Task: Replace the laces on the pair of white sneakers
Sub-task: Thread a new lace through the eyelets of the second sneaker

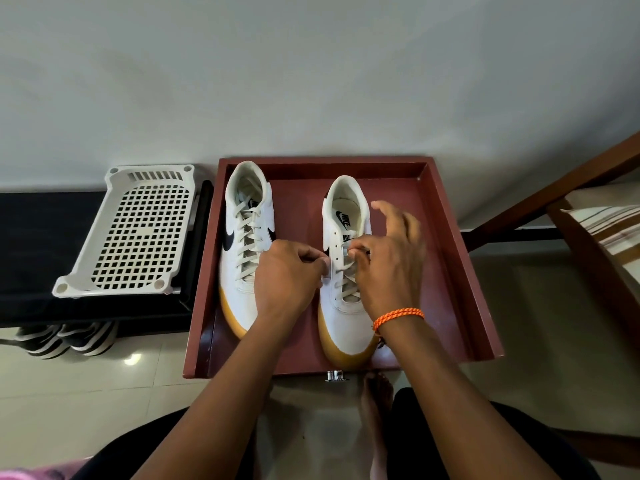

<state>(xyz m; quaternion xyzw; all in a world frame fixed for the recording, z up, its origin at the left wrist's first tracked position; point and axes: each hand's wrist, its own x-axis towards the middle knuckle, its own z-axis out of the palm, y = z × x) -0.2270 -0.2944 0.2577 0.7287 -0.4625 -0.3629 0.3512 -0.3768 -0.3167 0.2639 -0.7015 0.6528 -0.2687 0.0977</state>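
On a red-brown tray [446, 216] set on a pale tiled floor against a white wall, a pair of white sneakers with gum-coloured toes stands side by side, heels toward the far rim and toes toward the near one. The left sneaker [242, 244], close to the tray's left wall, is laced up its whole front. The right sneaker [341, 306], near the tray's middle, carries a cream lace [348, 282] through its lower eyelets only; the upper eyelets stand bare.

The left hand [287, 278] bends over that shoe's left flank, thumb and forefinger pinched together at the row of eyelets, the other fingers curled. The right hand [384, 268], with an orange cord bracelet [398, 315] at the wrist, pinches the lace end over the tongue between thumb and forefinger, while its remaining fingers lift and spread above the shoe's opening.

Beside the tray's left wall a white perforated plastic rack [138, 233] lies on a black shelf [34, 237], with dark striped shoes [65, 337] beneath it.
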